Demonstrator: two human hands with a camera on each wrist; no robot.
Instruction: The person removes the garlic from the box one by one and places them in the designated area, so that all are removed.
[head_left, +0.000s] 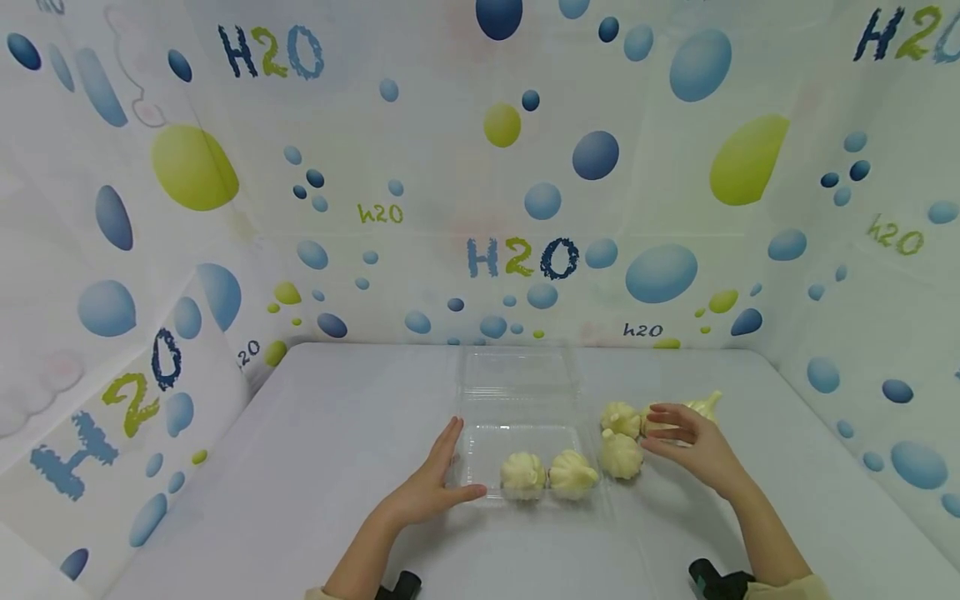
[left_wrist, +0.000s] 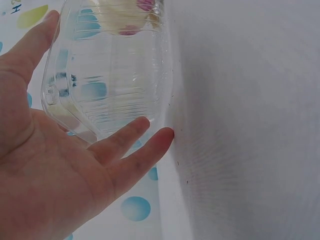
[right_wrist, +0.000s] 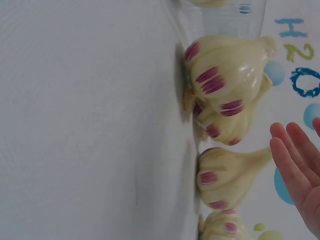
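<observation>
A clear plastic clamshell box [head_left: 480,450] lies with its lid [head_left: 517,371] folded back; two garlic bulbs [head_left: 522,476] sit side by side along its near edge. My left hand [head_left: 427,483] is spread at the box's left side, thumb near the front corner. In the left wrist view, straight fingers [left_wrist: 145,155] lie right at the box wall [left_wrist: 120,100]. My right hand [head_left: 693,442] hovers over a group of garlic bulbs [head_left: 621,454] right of the box, fingers extended and holding nothing. Purple streaks mark these bulbs [right_wrist: 225,75] in the right wrist view.
One bulb [head_left: 707,406] stands partly behind my right hand. A white tabletop [head_left: 337,417] extends around the box. A white sheet [head_left: 420,150] printed with blue and green dots and H2O lettering rises behind and at both sides.
</observation>
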